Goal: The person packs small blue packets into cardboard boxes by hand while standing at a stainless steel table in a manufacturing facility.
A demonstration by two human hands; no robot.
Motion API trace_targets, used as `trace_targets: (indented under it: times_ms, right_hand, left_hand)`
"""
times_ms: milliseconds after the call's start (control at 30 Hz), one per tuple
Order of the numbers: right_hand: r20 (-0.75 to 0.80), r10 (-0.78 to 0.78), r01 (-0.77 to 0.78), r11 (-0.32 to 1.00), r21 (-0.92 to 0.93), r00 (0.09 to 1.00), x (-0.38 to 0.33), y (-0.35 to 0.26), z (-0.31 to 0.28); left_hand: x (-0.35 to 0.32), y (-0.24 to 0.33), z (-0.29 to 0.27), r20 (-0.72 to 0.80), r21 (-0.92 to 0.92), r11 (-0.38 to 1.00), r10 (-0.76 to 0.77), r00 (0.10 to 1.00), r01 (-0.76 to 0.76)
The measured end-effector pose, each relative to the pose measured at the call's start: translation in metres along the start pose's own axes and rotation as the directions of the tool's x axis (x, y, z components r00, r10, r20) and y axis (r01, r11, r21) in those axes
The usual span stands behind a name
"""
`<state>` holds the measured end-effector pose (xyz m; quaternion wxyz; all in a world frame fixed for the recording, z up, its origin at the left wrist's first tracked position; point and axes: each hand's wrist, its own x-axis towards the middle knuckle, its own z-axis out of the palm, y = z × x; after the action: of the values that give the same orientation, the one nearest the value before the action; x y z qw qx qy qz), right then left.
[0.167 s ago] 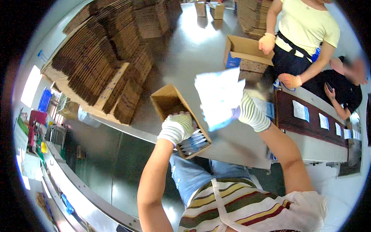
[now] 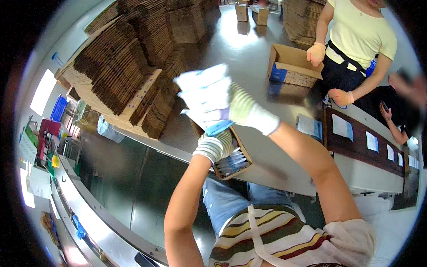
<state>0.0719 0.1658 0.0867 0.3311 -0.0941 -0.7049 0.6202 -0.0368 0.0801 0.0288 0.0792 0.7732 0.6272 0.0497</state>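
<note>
Metal surface [image 2: 262,155]; at its near edge, open cardboard carton [image 2: 239,170], upper end hidden. Above it, fanned white-and-blue packets [image 2: 202,95], long axis roughly away from wearer, white ends pointing away, blue edge nearest. Right hand [image 2: 247,109] grips their right side; left hand [image 2: 215,146] just below them, at carton, grip unclear.

Light is bright but uneven: white glare burns across the far bench [image 2: 244,62] and a wall panel [image 2: 43,92] at left, while the near-left floor [image 2: 118,178] and the cardboard stacks [image 2: 104,66] sit dim. Slight blur softens the nearly overexposed packets [image 2: 204,91]. Fisheye distortion curves the steel edging [image 2: 91,202] at left, and black fills the corners.
</note>
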Motion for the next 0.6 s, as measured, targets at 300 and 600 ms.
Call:
trace_targets:
  times_ms: [300,600]
  right_hand:
    - [0.116,0.15,0.069,0.287,-0.955,0.982,-0.003,0.05,-0.015]
    - [0.029,-0.224,0.145,0.522,-0.84,0.974,-0.066,-0.053,-0.019]
  left_hand:
    - [-0.007,0.049,-0.01,0.115,0.022,1.0,0.012,0.993,-0.015]
    - [-0.004,0.049,-0.015,0.265,-0.023,0.999,0.041,0.963,-0.036]
